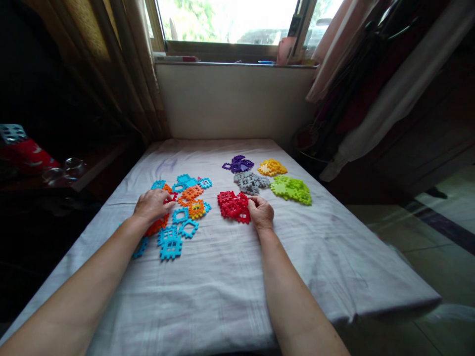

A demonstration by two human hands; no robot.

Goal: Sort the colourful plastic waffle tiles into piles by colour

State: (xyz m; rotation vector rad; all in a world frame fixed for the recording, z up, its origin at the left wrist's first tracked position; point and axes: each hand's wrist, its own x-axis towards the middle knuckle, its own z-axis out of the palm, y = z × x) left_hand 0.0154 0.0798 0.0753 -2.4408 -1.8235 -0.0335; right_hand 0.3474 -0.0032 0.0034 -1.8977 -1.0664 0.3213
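My left hand (153, 203) is at the left group of plastic interlocking tiles, its fingers closed on a red tile (171, 197). Around it lie blue tiles (171, 248) and orange tiles (191, 193), some orange ones partly covered by the hand. My right hand (261, 212) is at the right edge of a red tile pile (233, 206), thumb and fingers pinched on a red tile there. Beyond this pile sit grey tiles (251, 182) and purple tiles (239, 163). Yellow tiles (272, 167) and lime green tiles (292, 189) lie farther right.
A pale, wrinkled cloth covers the table (222, 291). At the back are a low wall and a window sill with a pink cup (285, 50). A curtain (129, 64) hangs at left, clothes (365, 118) at right. Glasses (74, 165) rest on a dark surface at left.
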